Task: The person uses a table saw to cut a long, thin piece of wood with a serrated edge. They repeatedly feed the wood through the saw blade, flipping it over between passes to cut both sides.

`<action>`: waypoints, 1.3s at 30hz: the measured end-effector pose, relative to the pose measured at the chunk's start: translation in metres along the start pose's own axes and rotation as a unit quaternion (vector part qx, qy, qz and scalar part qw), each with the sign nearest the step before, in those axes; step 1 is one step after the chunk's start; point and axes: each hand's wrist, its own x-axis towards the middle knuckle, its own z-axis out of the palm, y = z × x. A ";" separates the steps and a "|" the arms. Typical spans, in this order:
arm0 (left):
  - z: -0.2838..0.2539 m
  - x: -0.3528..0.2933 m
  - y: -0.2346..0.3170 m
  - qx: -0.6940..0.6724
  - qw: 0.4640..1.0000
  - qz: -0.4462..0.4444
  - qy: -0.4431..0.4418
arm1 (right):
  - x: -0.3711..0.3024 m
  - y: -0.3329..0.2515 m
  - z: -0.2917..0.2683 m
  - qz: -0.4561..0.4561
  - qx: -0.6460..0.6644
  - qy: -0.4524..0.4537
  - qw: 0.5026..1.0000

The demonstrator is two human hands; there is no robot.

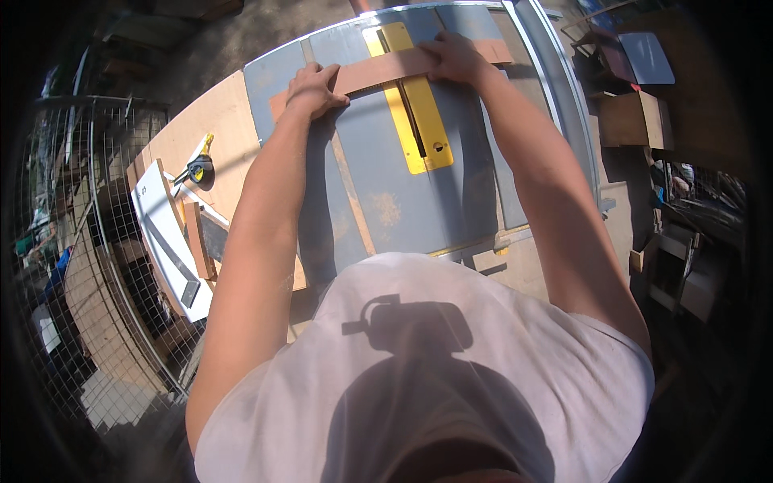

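A long, narrow wooden board (382, 70) lies crosswise over the far part of a grey table saw top (386, 209). It crosses the yellow insert plate (431, 145), whose dark slot runs away from me. My left hand (314, 90) grips the board left of the plate, thumb along its near edge and fingers over the far side. To the right of the plate, my right hand (455, 58) is closed on the same board. Both arms reach forward. A blade cannot be made out in the slot.
At left, a pale wooden side table (213, 113) holds a yellow-and-black tool (200, 167), a wood block (196, 237) and a white panel (157, 213) with a dark angled bar (177, 270). Wire mesh fencing (121, 201) stands beyond. Metal rails (555, 88) edge the saw's right side, near a wooden box (636, 119).
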 end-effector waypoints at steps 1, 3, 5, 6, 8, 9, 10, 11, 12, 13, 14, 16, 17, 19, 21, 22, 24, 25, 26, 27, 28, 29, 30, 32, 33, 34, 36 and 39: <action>-0.001 0.001 0.002 0.009 1.000 -0.003 0.007 | 0.001 0.001 -0.002 -0.003 -0.010 -0.003 1.000; 0.000 0.004 0.003 0.034 0.999 -0.011 0.026 | 0.008 -0.002 -0.007 -0.011 -0.029 -0.010 0.999; -0.010 0.009 0.002 0.045 0.998 -0.001 0.043 | 0.016 0.001 -0.016 -0.023 -0.061 0.019 0.998; -0.027 0.012 0.004 0.040 0.998 0.012 0.047 | 0.017 0.003 -0.023 -0.028 -0.078 0.032 0.996; -0.041 0.015 -0.004 0.008 0.997 0.056 0.051 | 0.017 0.011 -0.044 -0.018 0.021 -0.019 0.999; -0.047 0.015 -0.010 -0.056 0.997 0.050 -0.013 | 0.015 0.013 -0.058 -0.011 0.072 -0.049 0.996; -0.056 0.014 -0.014 -0.120 0.989 0.042 -0.077 | 0.013 0.009 -0.077 0.000 0.136 -0.089 0.987; -0.059 0.014 -0.013 -0.182 0.972 0.036 -0.141 | 0.002 0.010 -0.075 -0.003 0.150 -0.118 0.982; -0.055 -0.009 -0.006 -0.230 0.959 0.050 -0.157 | -0.013 0.013 -0.072 -0.003 0.165 -0.146 0.975; -0.044 -0.018 -0.003 -0.251 0.951 0.050 -0.175 | -0.029 0.014 -0.069 -0.003 0.180 -0.174 0.968; -0.035 -0.033 -0.011 -0.268 0.944 0.036 -0.190 | -0.045 -0.017 -0.089 -0.004 0.200 -0.211 0.957; -0.025 -0.047 -0.003 -0.326 0.915 0.020 -0.236 | -0.059 -0.008 -0.079 -0.008 0.211 -0.236 0.948; -0.022 -0.049 -0.002 -0.337 0.907 0.009 -0.254 | -0.065 -0.007 -0.074 -0.012 0.218 -0.249 0.944; -0.014 -0.054 -0.001 -0.359 0.888 -0.016 -0.289 | -0.070 -0.003 -0.067 -0.006 0.218 -0.255 0.942; -0.010 -0.060 -0.002 -0.357 0.890 -0.008 -0.282 | -0.076 -0.010 -0.066 0.008 0.225 -0.268 0.937; -0.008 -0.065 -0.002 -0.355 0.892 -0.004 -0.279 | -0.079 -0.011 -0.062 0.001 0.222 -0.262 0.939; -0.013 -0.076 0.010 -0.341 0.899 0.004 -0.276 | -0.090 -0.011 -0.055 -0.009 0.215 -0.253 0.943; -0.013 -0.081 0.014 -0.334 0.902 0.009 -0.275 | -0.096 -0.011 -0.052 -0.006 0.210 -0.245 0.946; -0.012 -0.085 0.014 -0.321 0.909 0.018 -0.265 | -0.100 -0.014 -0.051 -0.007 0.206 -0.237 0.949; -0.010 -0.089 0.014 -0.309 0.916 0.027 -0.256 | -0.104 -0.015 -0.049 -0.008 0.203 -0.229 0.952; -0.008 -0.091 0.013 -0.296 0.922 0.036 -0.247 | -0.105 -0.015 -0.045 -0.017 0.203 -0.223 0.953; -0.005 -0.092 0.013 -0.297 0.922 0.038 -0.244 | -0.108 -0.014 -0.042 -0.025 0.203 -0.218 0.954; -0.001 -0.093 0.013 -0.298 0.923 0.040 -0.241 | -0.110 -0.014 -0.038 -0.032 0.202 -0.212 0.956; 0.003 -0.095 0.013 -0.298 0.924 0.039 -0.239 | -0.115 -0.013 -0.034 -0.027 0.211 -0.219 0.952; 0.003 -0.096 0.015 -0.296 0.924 0.036 -0.239 | -0.116 -0.013 -0.033 -0.024 0.215 -0.222 0.951; 0.003 -0.096 0.015 -0.295 0.924 0.032 -0.240 | -0.117 -0.014 -0.033 -0.021 0.209 -0.226 0.951; 0.006 -0.096 0.014 -0.303 0.920 0.022 -0.246 | -0.118 -0.016 -0.033 -0.016 0.196 -0.233 0.952; 0.009 -0.095 0.009 -0.296 0.919 0.028 -0.259 | -0.120 -0.017 -0.031 -0.024 0.194 -0.239 0.951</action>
